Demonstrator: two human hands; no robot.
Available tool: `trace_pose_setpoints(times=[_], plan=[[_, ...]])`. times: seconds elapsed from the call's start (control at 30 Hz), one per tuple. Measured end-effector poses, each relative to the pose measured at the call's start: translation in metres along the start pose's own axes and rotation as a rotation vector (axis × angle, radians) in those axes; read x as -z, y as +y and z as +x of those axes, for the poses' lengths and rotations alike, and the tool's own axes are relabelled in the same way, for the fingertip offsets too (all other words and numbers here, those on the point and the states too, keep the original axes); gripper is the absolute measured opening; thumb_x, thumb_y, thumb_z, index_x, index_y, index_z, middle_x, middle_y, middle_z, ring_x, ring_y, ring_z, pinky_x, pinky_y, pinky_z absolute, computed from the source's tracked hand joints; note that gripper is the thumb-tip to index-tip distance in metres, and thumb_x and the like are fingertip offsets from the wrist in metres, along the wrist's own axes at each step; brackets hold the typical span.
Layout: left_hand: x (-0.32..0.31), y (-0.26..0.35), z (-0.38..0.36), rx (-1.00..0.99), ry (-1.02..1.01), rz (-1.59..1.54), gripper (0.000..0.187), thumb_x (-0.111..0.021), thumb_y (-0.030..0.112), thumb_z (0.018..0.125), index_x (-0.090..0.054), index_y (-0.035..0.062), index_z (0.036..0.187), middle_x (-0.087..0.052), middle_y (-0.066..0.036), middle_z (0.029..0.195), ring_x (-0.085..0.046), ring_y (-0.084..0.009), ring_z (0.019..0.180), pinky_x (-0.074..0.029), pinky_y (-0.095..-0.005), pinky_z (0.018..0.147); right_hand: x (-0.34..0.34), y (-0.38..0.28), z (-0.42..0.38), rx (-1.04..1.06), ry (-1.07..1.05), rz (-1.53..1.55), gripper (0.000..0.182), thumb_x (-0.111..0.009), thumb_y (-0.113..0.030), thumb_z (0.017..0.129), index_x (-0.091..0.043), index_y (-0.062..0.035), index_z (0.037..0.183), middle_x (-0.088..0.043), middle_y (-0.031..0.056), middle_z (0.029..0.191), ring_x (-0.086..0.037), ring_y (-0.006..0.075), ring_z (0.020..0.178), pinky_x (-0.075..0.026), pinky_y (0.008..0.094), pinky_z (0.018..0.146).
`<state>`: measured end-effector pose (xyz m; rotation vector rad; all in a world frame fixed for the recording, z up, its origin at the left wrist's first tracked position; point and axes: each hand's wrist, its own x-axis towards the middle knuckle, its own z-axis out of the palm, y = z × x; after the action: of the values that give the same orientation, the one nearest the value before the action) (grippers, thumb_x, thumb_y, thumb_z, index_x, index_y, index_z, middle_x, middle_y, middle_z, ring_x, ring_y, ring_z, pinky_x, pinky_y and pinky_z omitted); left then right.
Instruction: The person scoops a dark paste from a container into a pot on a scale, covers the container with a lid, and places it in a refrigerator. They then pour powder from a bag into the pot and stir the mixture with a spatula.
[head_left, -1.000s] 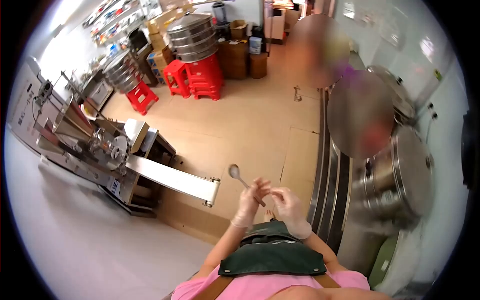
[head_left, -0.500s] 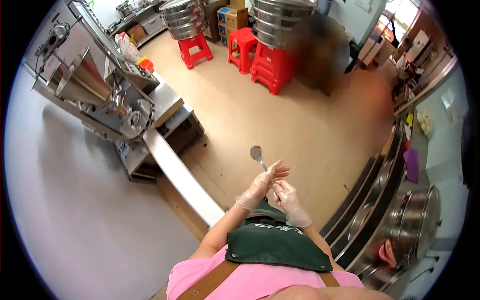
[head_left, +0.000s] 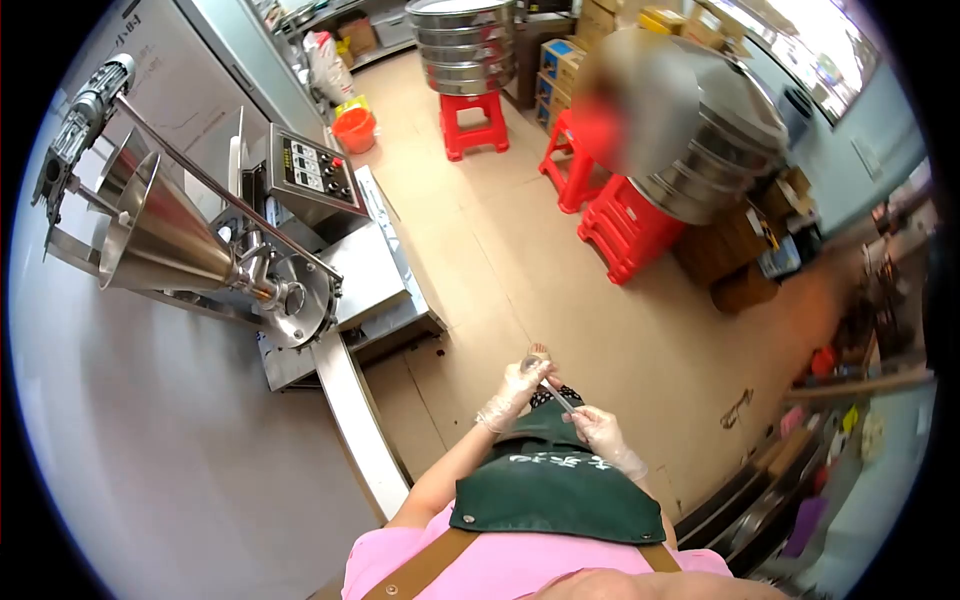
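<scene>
In front of my dark green apron (head_left: 555, 495), a metal spoon (head_left: 561, 398) is held slantwise between my two gloved hands. My left hand (head_left: 520, 388), in a clear plastic glove, is closed around the bowl end, which its fingers partly cover. Fingers of my right hand (head_left: 602, 432), gloved the same way, pinch the far end of the handle. The handle's middle stays bare between the hands.
On my left stands a machine with a steel hopper (head_left: 165, 235), a control panel (head_left: 315, 172) and a narrow white conveyor (head_left: 358, 425). Stacked steamers (head_left: 462, 50) rest on red stools (head_left: 473, 125) ahead. An orange bucket (head_left: 354, 130) is on the floor.
My view has turned rightward relative to nothing held, showing more of the machine's panel. My left hand went from spread fingers by the handle to gripping the bowl end; my right hand shifted toward the handle's tip.
</scene>
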<state>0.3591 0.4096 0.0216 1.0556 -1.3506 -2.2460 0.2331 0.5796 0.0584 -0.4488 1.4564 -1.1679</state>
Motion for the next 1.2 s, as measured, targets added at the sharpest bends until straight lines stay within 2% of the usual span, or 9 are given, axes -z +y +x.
trace_pose_setpoints(times=[0.1,0.13,0.27,0.4,0.63,0.77,0.83,1.1,1.2], plan=[[0.037,0.041,0.07,-0.055,0.157,0.105,0.031,-0.059,0.026,0.097,-0.068,-0.0034,0.102,-0.071,-0.01,0.085,-0.069,-0.0174,0.076,-0.053,-0.0268,0.065,0.014,-0.063,0.096,-0.009,-0.069,-0.216,0.022,-0.057,-0.018,0.1,-0.069,0.0001,0.104,-0.052,-0.0044,0.067,-0.04,0.0035,0.055,-0.031,0.0194,0.049],[0.048,0.064,0.081,-0.065,0.206,0.119,0.031,-0.059,0.027,0.096,-0.07,-0.0017,0.101,-0.072,-0.01,0.082,-0.07,-0.0186,0.074,-0.054,-0.0284,0.067,0.022,-0.085,0.129,0.07,-0.139,-0.38,0.022,-0.058,-0.018,0.097,-0.07,-0.0012,0.104,-0.064,0.0017,0.073,-0.057,0.0093,0.062,-0.045,0.0264,0.056],[0.107,0.127,0.132,-0.142,0.466,0.845,0.021,-0.059,0.024,0.093,-0.077,0.013,0.095,-0.07,-0.008,0.069,-0.069,-0.0213,0.067,-0.054,-0.0336,0.065,0.004,-0.213,0.245,0.273,-0.33,-0.992,0.023,-0.06,-0.027,0.092,-0.073,-0.0094,0.098,-0.069,0.0196,0.084,-0.069,0.0349,0.082,-0.054,0.0451,0.074],[0.165,0.136,0.186,-0.045,0.598,0.572,0.018,-0.062,0.018,0.093,-0.074,0.0066,0.097,-0.071,-0.009,0.073,-0.067,-0.0157,0.063,-0.052,-0.0295,0.062,-0.036,-0.27,0.377,0.577,-0.611,-1.214,0.023,-0.061,-0.026,0.092,-0.071,-0.0063,0.1,-0.069,0.0202,0.086,-0.067,0.0388,0.082,-0.055,0.0445,0.076],[0.277,0.234,0.325,-0.181,0.669,-0.131,0.023,-0.064,0.022,0.094,-0.072,0.0013,0.1,-0.065,-0.003,0.068,-0.057,-0.0102,0.062,-0.046,-0.0251,0.062,-0.127,-0.356,0.559,0.525,-0.582,-1.058,0.022,-0.064,-0.023,0.092,-0.071,-0.0051,0.101,-0.07,0.0205,0.09,-0.069,0.0364,0.086,-0.056,0.0414,0.076],[0.345,0.352,0.422,-0.194,0.632,-0.239,0.025,-0.065,0.025,0.096,-0.07,0.0008,0.097,-0.061,-0.002,0.065,-0.056,-0.0099,0.06,-0.045,-0.024,0.059,-0.162,-0.403,0.646,0.411,-0.356,-0.718,0.022,-0.065,-0.015,0.093,-0.069,-0.0007,0.108,-0.073,0.0117,0.083,-0.068,0.014,0.075,-0.054,0.031,0.068],[0.375,0.388,0.472,-0.151,0.547,-0.26,0.026,-0.064,0.026,0.096,-0.068,-0.0001,0.093,-0.063,-0.004,0.071,-0.058,-0.0113,0.065,-0.046,-0.0246,0.062,-0.184,-0.44,0.686,0.373,-0.29,-0.589,0.02,-0.066,-0.014,0.092,-0.07,-0.0009,0.107,-0.065,0.0011,0.073,-0.054,0.0051,0.064,-0.047,0.0241,0.06],[0.499,0.487,0.658,-0.134,0.353,-0.214,0.02,-0.064,0.018,0.094,-0.067,-0.0014,0.091,-0.067,-0.007,0.075,-0.061,-0.0136,0.06,-0.048,-0.0247,0.057,-0.221,-0.54,0.901,0.23,-0.278,-0.617,0.02,-0.066,-0.013,0.092,-0.071,-0.0017,0.108,-0.066,0.0009,0.077,-0.055,0.0057,0.069,-0.048,0.0236,0.064],[0.549,0.537,0.704,-0.09,0.432,-0.133,0.02,-0.064,0.017,0.093,-0.069,-0.0022,0.095,-0.07,-0.007,0.083,-0.061,-0.0117,0.061,-0.048,-0.0246,0.059,-0.251,-0.599,0.984,0.337,-0.412,-0.741,0.023,-0.064,-0.017,0.093,-0.07,-0.0013,0.108,-0.072,0.0101,0.088,-0.064,0.0121,0.077,-0.052,0.0292,0.073]])
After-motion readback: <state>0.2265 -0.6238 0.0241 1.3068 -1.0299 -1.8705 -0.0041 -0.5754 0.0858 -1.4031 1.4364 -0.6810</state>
